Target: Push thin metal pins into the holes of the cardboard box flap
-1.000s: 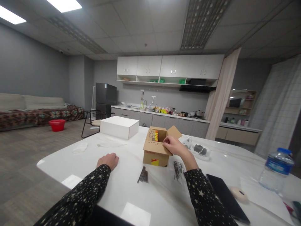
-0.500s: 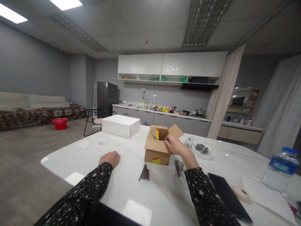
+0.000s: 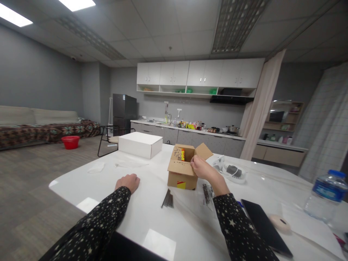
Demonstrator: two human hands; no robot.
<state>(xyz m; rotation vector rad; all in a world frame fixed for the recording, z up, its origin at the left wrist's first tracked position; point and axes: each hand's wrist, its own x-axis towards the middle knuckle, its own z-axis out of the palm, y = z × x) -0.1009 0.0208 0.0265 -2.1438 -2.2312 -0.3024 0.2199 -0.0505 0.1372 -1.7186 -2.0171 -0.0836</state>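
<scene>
Since the earlier frames the view has tilted slightly and the box (image 3: 182, 169) sits a little higher in the picture; the hands keep their places. Right hand (image 3: 201, 170) rests on the near right flap of the box, fingers curled over the flap edge and pinching it; left hand (image 3: 127, 182) lies on the table (image 3: 152, 217), fingers curled into a loose fist, holding nothing. The box stands mid-table, flaps open, beyond a bundle of nails (image 3: 167, 199); a second lot of nails (image 3: 207, 192) lies just by the right forearm. Handling, as a judgement: corrugated card, light and fairly stiff, flaps bend easily; best taken by its 2 side walls, not by a flap. Labels: a red and yellow sticker on the front and inside; its writing is too small to read. White box (image 3: 140, 144) behind, bottle (image 3: 323, 195) far right, phone (image 3: 263, 226) near right.
</scene>
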